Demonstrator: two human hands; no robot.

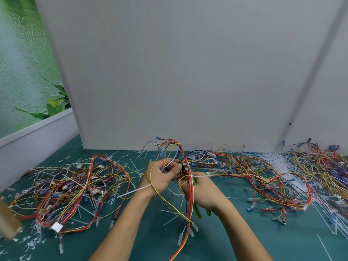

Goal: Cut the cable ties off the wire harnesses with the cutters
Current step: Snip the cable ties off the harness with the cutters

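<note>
1. Holding the wire harness (191,196) up off the tabletop (150,242) makes sense here. With it lifted, its loops hang free of the piles, so one tie can be singled out without snagging everything else.
2. The left hand (162,176) does the steadying. Its fingers (176,169) are curled in and pinch the bundle near a small connector, which looks meant to keep that stretch taut in front of the tool.
3. The right hand (201,191) is wrapped round the green handles of the cutters (197,210), which stick out below the palm. The cutting end is hidden behind the wires and the hand, so I can't tell whether it's on anything yet.
4. The closest cable tie (199,176) is the white one cinched round the red wires. It sits right at the top of the right hand and just below the left thumb, with its tail poking off to the right. My guess is that's the target.
5. A second tie (139,190) lies across the left wrist, well back from either set of fingertips.
6. Harness piles sit on both sides, a left pile (75,185) and a right pile (263,176), and white tie scraps (169,211) are scattered over the mat. So plenty looks done, but I can't tell which pile is the finished one.
</note>
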